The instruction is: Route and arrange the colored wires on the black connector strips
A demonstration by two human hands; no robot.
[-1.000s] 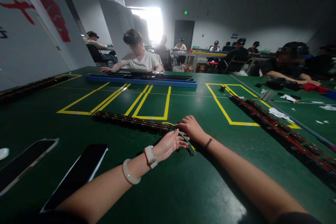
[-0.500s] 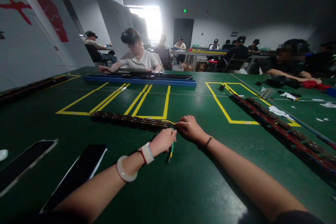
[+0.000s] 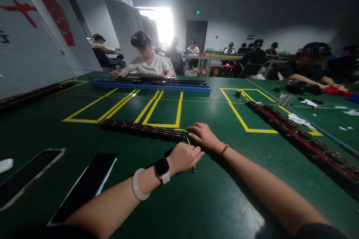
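My left hand (image 3: 185, 157), with a watch (image 3: 162, 166) and a pale bangle (image 3: 135, 185) on its wrist, is closed on a thin yellow-green wire (image 3: 188, 140). The wire's dark end with a terminal (image 3: 194, 169) hangs out below the fingers. It runs from the right end of a long dark strip with wires along it (image 3: 140, 128), which lies on the green table. Just right of that end is my right hand (image 3: 206, 137), its fingers apart beside the wire and nothing visible in them.
Two phone-like dark slabs (image 3: 84, 185) lie at the left. Across the table, a blue rail (image 3: 151, 86) lies before a seated person (image 3: 151, 63). Wired strips (image 3: 297, 142) and paper scraps (image 3: 298, 119) are on the right. Yellow tape (image 3: 246, 124) marks boxes on the table.
My left hand has moved right and slightly down, turning so the watch face shows, and the wire's end has gone right with it. My right hand's fingers have spread off the wire.
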